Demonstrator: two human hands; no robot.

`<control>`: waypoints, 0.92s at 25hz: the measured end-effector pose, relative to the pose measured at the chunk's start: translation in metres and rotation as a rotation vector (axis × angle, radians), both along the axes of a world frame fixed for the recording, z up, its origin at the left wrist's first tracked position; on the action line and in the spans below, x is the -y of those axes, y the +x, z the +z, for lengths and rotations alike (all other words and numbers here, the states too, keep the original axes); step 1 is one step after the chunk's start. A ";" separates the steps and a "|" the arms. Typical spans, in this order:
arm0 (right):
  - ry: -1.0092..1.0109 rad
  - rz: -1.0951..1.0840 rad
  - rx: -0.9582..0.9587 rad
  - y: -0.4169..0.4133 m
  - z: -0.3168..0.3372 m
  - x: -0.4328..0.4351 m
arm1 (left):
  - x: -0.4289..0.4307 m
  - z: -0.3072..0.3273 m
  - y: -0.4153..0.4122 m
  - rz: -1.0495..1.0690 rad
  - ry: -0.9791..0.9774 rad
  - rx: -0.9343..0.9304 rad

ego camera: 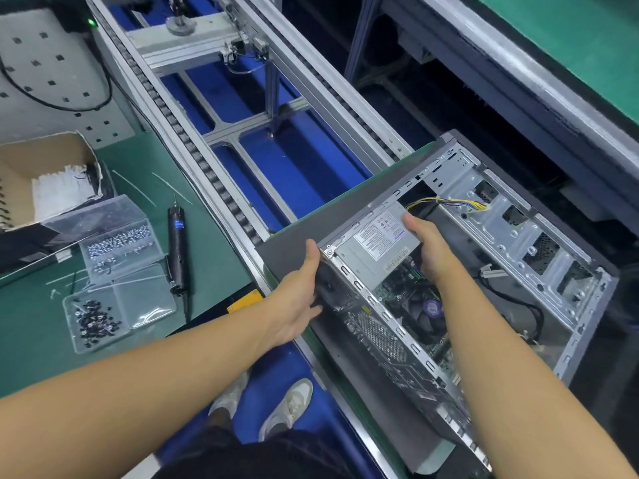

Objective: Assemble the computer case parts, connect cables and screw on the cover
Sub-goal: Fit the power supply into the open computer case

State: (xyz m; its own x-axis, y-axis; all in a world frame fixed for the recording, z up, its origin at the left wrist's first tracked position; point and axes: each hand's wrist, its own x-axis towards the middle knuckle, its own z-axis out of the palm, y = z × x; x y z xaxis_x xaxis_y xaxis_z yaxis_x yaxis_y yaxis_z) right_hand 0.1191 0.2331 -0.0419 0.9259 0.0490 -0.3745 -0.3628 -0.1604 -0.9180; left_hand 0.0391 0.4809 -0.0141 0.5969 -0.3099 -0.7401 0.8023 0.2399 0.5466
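**Power supply in place, cover not yet on**

The computer case [501,271] is laid on its side on the conveyor [193,160] at the right, open side up. The power supply [377,240] in its left corner is held by the right hand [428,247], the grip closed round its far end. The rear edge is clasped by the left hand [301,292]. The cables [449,203] lie loose and the screwdriver [178,250] is left on the worktop [34,340]. Cabling and cover are judged still to do.
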 end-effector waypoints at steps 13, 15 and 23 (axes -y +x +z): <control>0.092 -0.199 -0.031 -0.006 0.006 -0.023 | 0.034 -0.001 -0.015 -0.134 0.335 0.206; 0.104 -0.213 -0.032 -0.006 0.006 -0.024 | 0.032 0.000 -0.015 -0.153 0.410 0.248; 0.161 -0.212 -0.028 -0.011 0.002 -0.025 | 0.037 0.000 -0.025 -0.161 0.495 0.266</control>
